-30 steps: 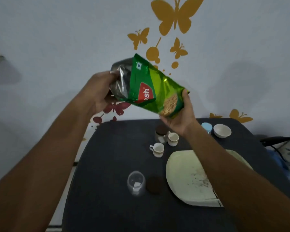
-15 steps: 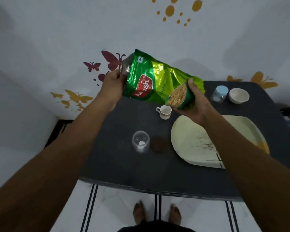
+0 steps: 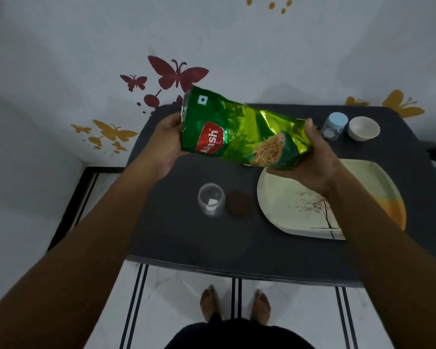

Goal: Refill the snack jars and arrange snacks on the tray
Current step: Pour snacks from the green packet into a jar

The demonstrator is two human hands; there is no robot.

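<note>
While both hands hold the snack bag [image 3: 239, 133] in the air, the dark table [image 3: 186, 238] below carries everything the job needs. At about three o'clock on it lies the pale tray [image 3: 287, 205], printed with a thin tree and bare of snacks. At about nine o'clock from the tray stands the open clear jar [image 3: 211, 199], which looks nearly empty, with its brown lid [image 3: 239, 203] just beside it. Toward one o'clock sit a blue-lidded jar [image 3: 335, 125] and a white bowl [image 3: 363, 128].

The bag lies almost level above the far half of the table. The left hand [image 3: 165, 144] grips its opened top end; the right hand [image 3: 310, 161] cups and clasps the bottom end.

My reading is that this is the refill step, just ahead of pouring. Next, the mouth must come over the clear jar and dip, with the bottom raised slowly so the thin strands do not spill.

A red badge on the bag carries white lettering, partly creased; only "sh" reads surely. A small flag-like mark sits near the top.
</note>
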